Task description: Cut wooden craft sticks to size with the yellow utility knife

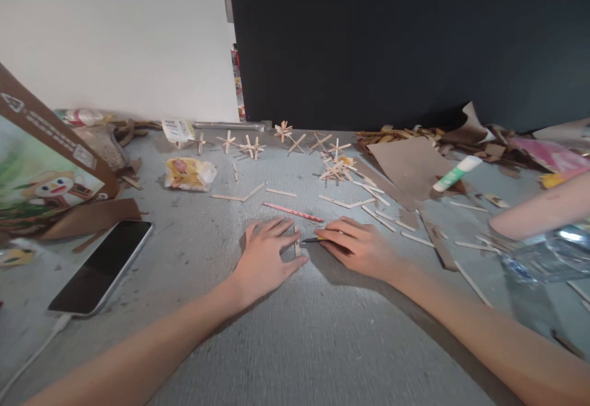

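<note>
Flat on the grey table, my left hand (267, 255) holds down a short wooden craft stick (297, 245) with its thumb and index finger, the other fingers spread. In my right hand (354, 246) is a thin craft knife (312, 240) with a dark pointed tip and a bit of yellow; most of its handle is hidden by the fingers. The tip touches or nearly touches the stick. Just beyond both hands lies a pink patterned pencil (293, 211). Craft sticks joined in bent pairs (346, 203) lie farther back.
Several star-shaped stick pieces (249, 146) stand toward the back. A phone (101, 268) with a cable lies left, near a printed box (50, 166). Rightward are cardboard (410, 166), a glue stick (456, 174), a clear plastic bottle (548, 258) and a rounded pinkish shape, possibly another person's elbow.
</note>
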### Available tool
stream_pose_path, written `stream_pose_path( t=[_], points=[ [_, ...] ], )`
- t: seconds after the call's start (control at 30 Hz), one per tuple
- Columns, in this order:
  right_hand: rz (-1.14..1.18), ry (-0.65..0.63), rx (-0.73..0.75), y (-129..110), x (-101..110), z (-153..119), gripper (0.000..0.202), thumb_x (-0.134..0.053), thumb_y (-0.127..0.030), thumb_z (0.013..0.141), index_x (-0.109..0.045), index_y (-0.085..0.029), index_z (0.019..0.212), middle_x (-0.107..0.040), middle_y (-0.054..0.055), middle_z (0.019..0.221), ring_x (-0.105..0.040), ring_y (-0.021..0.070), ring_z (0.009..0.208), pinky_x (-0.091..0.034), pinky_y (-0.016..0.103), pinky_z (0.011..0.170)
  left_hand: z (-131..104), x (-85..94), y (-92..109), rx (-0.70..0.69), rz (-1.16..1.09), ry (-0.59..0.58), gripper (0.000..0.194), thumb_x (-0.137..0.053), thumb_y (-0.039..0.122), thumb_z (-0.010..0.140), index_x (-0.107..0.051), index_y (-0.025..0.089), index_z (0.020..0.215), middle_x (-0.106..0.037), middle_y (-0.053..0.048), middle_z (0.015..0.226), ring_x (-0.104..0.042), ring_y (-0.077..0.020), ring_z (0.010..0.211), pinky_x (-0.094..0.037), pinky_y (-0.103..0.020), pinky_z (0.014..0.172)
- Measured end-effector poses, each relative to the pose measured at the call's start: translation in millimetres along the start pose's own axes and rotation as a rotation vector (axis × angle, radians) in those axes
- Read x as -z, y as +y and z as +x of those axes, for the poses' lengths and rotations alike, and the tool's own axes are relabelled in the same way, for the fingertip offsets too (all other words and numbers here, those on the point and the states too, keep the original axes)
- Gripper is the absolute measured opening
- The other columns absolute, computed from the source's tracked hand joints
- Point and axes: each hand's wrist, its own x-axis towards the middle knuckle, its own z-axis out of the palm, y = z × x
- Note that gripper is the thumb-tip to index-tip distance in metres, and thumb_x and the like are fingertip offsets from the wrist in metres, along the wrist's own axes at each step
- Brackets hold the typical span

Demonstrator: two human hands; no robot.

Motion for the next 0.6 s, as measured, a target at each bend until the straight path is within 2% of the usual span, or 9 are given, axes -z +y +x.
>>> stream_pose_path(
  t=[0.1, 0.23, 0.6],
  points=[
    [0.028, -0.006, 0.002, 0.7, -1.1, -0.8, 0.023, -0.057, -0.017, 0.104, -0.074, -0.021, 0.119, -0.076, 0.007, 0.097, -0.072, 0.02, 0.088, -0.06, 0.032, 0.068, 0.2, -0.7, -0.2, -0.001, 0.0, 0.014, 0.042, -0.076, 0.047, 0.09, -0.075, 0.03, 0.128, -0.06, -0.009, 0.154, -0.049, -0.0345, 0.147, -0.021, -0.066, 0.126],
    [0.056, 0.055, -0.005, -1.1, -1.4, 0.1, 0.019, -0.06, -0.015, 0.103, -0.073, -0.018, 0.116, -0.076, 0.008, 0.1, -0.072, 0.0196, 0.089, -0.059, 0.032, 0.071, 0.6, -1.2, -0.1, 0.008, -0.007, 0.02, 0.044, -0.077, 0.047, 0.089, -0.074, 0.029, 0.129, -0.06, -0.009, 0.154, -0.049, -0.0343, 0.147, -0.022, -0.065, 0.125],
    [0.023, -0.014, -0.011, -3.8, -0.4, 2.5, 0.021, -0.053, -0.019, 0.107, -0.073, -0.021, 0.115, -0.077, 0.006, 0.099, -0.072, 0.0196, 0.09, -0.059, 0.033, 0.071, 0.8, -3.4, -2.4, 0.005, -0.015, 0.027, 0.047, -0.077, 0.046, 0.089, -0.072, 0.027, 0.131, -0.06, -0.009, 0.154, -0.049, -0.0337, 0.147, -0.022, -0.064, 0.125]
  ],
)
